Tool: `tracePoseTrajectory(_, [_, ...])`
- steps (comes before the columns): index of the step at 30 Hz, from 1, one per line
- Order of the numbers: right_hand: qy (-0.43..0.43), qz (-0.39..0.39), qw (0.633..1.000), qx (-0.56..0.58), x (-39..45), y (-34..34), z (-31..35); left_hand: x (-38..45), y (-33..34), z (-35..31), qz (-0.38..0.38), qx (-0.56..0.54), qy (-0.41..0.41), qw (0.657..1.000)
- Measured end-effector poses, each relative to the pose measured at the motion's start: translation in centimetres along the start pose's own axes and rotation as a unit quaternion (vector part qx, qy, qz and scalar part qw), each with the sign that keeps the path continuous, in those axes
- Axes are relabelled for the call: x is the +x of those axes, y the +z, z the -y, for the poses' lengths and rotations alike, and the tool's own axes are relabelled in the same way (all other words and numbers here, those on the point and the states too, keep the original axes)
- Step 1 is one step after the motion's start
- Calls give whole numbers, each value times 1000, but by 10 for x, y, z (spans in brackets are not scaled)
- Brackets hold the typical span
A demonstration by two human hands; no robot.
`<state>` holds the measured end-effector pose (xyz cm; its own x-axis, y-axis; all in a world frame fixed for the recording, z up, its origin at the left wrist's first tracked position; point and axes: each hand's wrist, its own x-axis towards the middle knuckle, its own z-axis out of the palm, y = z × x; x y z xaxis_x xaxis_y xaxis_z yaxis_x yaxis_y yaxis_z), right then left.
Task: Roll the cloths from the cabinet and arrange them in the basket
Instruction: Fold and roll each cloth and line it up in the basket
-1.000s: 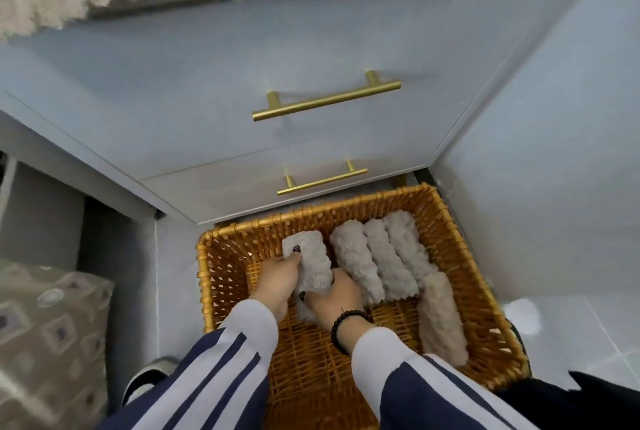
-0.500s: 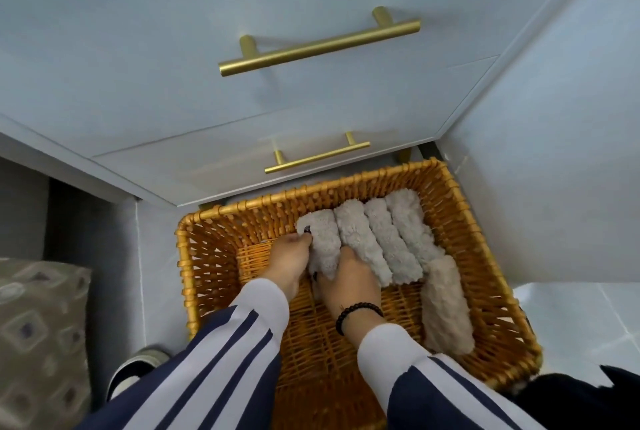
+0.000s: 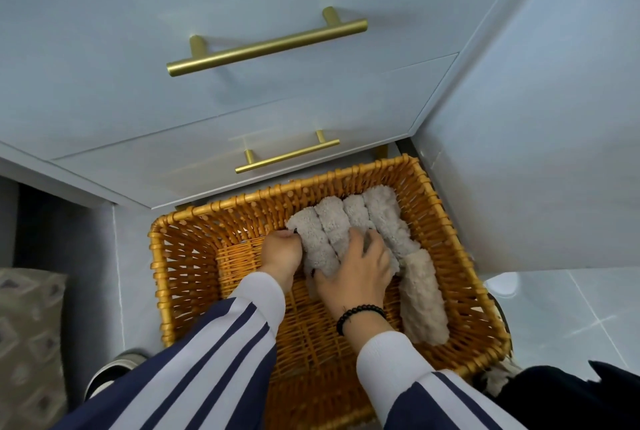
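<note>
Head view looks straight down into the wicker basket [image 3: 159, 277] on the floor, just in front of the cabinet drawers [image 3: 214, 111]. Four rolled cloths lie side by side against the far wall, and a fifth roll [image 3: 424, 305] lies along the right wall. My left hand [image 3: 282, 253] is curled against the left side of the newest roll [image 3: 317, 242], its fingers closed on the cloth's edge as far as I can tell. My right hand [image 3: 360, 270] lies spread over the near ends of the row, fingers straight and pressing down rather than gripping. I judge the step to be seating this roll snug against its neighbour. To do it well I should push sideways with the left while the right keeps the loose end tucked under, so the roll cannot unwind. Release gently, left first.
</note>
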<state>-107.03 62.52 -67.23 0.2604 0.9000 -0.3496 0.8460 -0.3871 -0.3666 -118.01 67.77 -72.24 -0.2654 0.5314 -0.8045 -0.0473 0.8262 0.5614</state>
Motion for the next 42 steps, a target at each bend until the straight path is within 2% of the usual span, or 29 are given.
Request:
tracePoseTrajectory(8, [-2, 9, 1000, -19, 9, 5, -6, -33, -1, -19, 104, 67, 57, 991])
tracePoseTrajectory(12, [2, 25, 1000, -8, 5, 5, -3, -39, -1, -25, 90, 131, 58, 986])
tracePoseTrajectory(17, [3, 69, 997, 37, -2, -8, -4, -53, -15, -32, 56, 150, 60, 985])
tracePoseTrajectory(21, [33, 45, 994, 99, -9, -29, -2, -72, -34, -44, 29, 163, 72, 984])
tracePoseTrajectory(24, [35, 30, 990, 131, -16, -52, 5, -96, -45, -58, 36, 163, 83, 982])
tracePoseTrajectory(28, [-8, 8, 988, 152, -21, -98, 21, -144, -59, -84, 49, 164, 141, 975])
tracePoseTrajectory(31, [-51, -22, 989, 138, -28, -144, 34, -185, -72, -98, 42, 148, 154, 976])
tracePoseTrajectory(36, [-91, -58, 977, 187, -57, -217, 62, -257, -95, -123, 48, 65, 205, 975])
tracePoseTrajectory(42, [-166, -83, 966, 178, -103, -280, 92, -344, -119, -141, 66, 8, 240, 968])
